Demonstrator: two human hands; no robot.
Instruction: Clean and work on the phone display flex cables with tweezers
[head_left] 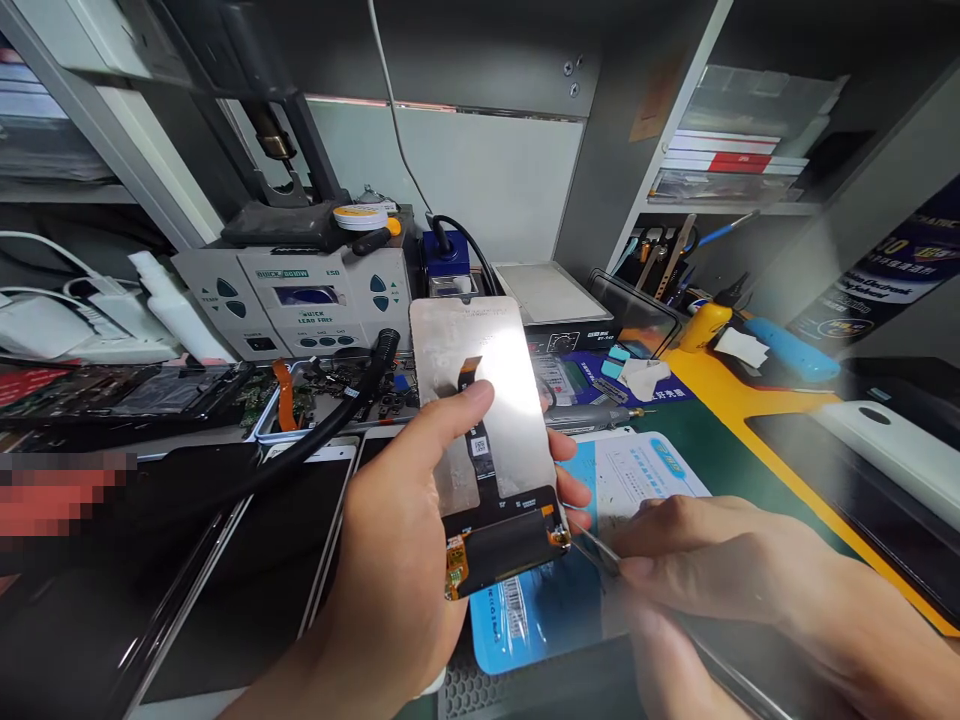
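A phone screen [517,370] is held up with its silvery back toward me, gripped along its edges by my left hand [397,520]. The left thumb lies on the black flex cable [484,465] that runs up the back; its other fingers show past the right edge. My right hand [720,575] pinches a pair of metal tweezers [600,548]. Their tips are close to the screen's lower right corner, by the small copper-coloured part; whether they touch it I cannot tell. Beneath lies a blue and white card package [525,630], partly covered by both hands.
Behind stands a grey hot air station [315,295] with a black hose [330,425] crossing to the left. Dark phone screens [232,590] lie at the left. A phone [862,500] and a yellow bottle [705,325] are on the right, below shelves.
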